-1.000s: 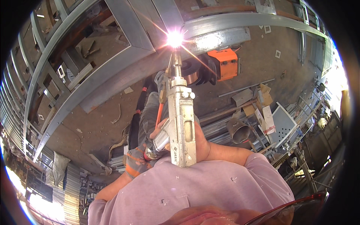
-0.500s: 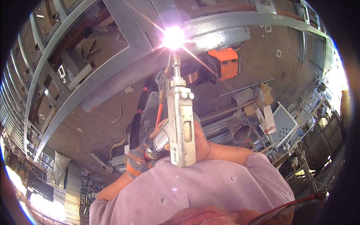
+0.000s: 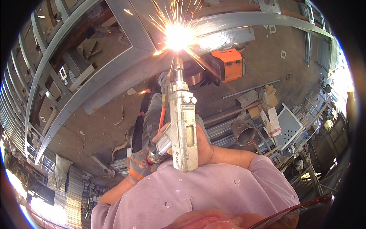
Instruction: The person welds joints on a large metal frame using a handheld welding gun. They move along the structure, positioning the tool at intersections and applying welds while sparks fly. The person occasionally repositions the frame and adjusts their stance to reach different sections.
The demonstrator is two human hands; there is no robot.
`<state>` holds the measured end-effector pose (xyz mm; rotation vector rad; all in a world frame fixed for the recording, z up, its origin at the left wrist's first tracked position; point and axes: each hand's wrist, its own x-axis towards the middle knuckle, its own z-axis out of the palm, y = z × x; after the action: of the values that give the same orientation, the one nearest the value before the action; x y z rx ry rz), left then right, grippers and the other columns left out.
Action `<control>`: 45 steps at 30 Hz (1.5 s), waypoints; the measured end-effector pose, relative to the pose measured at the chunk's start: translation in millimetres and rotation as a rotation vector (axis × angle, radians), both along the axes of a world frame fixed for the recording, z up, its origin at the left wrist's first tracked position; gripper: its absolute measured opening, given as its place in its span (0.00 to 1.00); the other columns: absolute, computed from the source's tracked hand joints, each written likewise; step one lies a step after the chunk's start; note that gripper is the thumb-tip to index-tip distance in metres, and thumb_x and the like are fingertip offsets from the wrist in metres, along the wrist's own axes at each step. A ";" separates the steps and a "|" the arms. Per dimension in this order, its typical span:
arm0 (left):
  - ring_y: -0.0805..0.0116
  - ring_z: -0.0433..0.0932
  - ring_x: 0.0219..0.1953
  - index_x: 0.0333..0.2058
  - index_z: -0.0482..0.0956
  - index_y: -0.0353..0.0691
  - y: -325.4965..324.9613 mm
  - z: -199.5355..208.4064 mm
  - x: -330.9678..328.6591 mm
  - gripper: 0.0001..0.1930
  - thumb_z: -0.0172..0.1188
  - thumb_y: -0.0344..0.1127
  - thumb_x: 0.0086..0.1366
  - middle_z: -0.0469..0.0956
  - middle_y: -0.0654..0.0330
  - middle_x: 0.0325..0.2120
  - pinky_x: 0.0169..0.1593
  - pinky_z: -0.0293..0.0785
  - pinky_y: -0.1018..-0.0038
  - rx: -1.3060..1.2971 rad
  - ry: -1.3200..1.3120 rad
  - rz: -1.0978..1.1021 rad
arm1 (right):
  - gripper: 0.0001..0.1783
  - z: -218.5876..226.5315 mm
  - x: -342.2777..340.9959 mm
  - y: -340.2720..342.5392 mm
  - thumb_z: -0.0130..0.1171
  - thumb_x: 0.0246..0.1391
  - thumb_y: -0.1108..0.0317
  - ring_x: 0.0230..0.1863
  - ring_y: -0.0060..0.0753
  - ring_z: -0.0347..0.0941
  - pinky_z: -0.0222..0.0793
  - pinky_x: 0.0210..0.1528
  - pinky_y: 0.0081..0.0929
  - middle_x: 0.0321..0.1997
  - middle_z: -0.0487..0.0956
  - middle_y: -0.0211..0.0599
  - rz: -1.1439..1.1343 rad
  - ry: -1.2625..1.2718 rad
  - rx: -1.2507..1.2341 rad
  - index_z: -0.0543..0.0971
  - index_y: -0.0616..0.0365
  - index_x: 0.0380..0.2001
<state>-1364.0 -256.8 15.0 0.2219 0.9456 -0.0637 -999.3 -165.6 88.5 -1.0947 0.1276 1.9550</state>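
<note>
A pale, worn handheld welding gun [image 3: 185,131] points away from me, its body in front of my chest. Its nozzle [image 3: 179,70] meets a dazzling flare that throws orange sparks and hides the metal at the tip. My bare right hand [image 3: 204,147] wraps the gun from behind, partly hidden by its body. At the lower end of the grip, my left hand [image 3: 140,164], in a grey and orange glove, is closed around it, fingers mostly hidden. An orange feed tube [image 3: 162,114] runs along the gun's left side. The flare sits on a curved grey metal frame [image 3: 114,65].
An orange machine [image 3: 228,65] stands on the floor beyond the gun, beside a dark spool [image 3: 194,78]. Rightward lie a rusty bucket [image 3: 243,133], metal bars, cardboard [image 3: 270,97] and a perforated panel [image 3: 288,124]. More curved bars [image 3: 23,80] fill the left.
The pinkish-white starburst at the nozzle has become an orange-white flare with sparks spraying mostly upward. The gun has shifted very slightly; both hands keep their hold.
</note>
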 end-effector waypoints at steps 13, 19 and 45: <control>0.72 0.82 0.47 0.77 0.63 0.56 -4.9 9.1 -4.7 0.29 0.47 0.55 0.84 0.78 0.66 0.64 0.55 0.73 0.54 0.664 0.112 -0.546 | 0.33 -9.7 -0.6 -4.4 0.76 0.59 0.73 0.49 0.38 0.89 0.85 0.53 0.36 0.51 0.88 0.42 0.160 -0.487 0.543 0.73 0.65 0.65; 0.73 0.83 0.42 0.77 0.61 0.44 -13.0 4.0 -14.9 0.31 0.59 0.41 0.81 0.80 0.56 0.63 0.42 0.81 0.71 -0.230 0.026 0.215 | 0.37 -10.2 3.1 -2.1 0.77 0.58 0.72 0.49 0.40 0.89 0.85 0.53 0.37 0.51 0.89 0.44 0.156 -0.482 0.563 0.71 0.65 0.66; 0.67 0.81 0.59 0.76 0.66 0.46 30.5 12.9 0.7 0.34 0.59 0.45 0.75 0.80 0.65 0.65 0.70 0.71 0.63 0.562 0.028 -0.631 | 0.24 -1.6 11.4 11.0 0.75 0.58 0.75 0.54 0.40 0.85 0.80 0.60 0.39 0.53 0.87 0.47 0.155 -0.353 0.388 0.81 0.67 0.57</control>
<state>-1363.3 -226.3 27.9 1.0376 0.8746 -0.3831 -987.9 -154.6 86.9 -1.1886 -0.5196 1.7850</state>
